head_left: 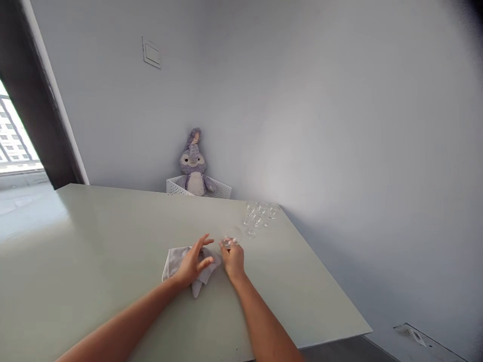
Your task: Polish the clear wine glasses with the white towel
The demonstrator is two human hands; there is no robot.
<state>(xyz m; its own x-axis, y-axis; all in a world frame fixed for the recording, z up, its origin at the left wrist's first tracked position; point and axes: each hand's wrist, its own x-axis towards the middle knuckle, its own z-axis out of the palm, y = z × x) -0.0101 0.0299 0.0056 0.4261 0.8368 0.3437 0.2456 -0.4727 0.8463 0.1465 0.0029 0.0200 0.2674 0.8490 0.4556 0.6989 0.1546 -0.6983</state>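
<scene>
My right hand [234, 259] is closed around a clear glass [232, 235], just above the pale tabletop or resting on it; I cannot tell which. To its left, my left hand [193, 262] has its fingers spread over a crumpled grey cloth [176, 259] that lies on the table. Whether the palm touches the cloth is hidden. Beyond my right hand stand several small clear stemmed glasses [258, 215], grouped closely together at the table's far right corner.
The pale table [113, 226] reaches the walls, its right edge running diagonally toward me. Behind the far edge, a purple plush rabbit [195, 173] sits in a white perforated basket [222, 189]. A light switch [152, 54] and a low socket [413, 334] are on the walls.
</scene>
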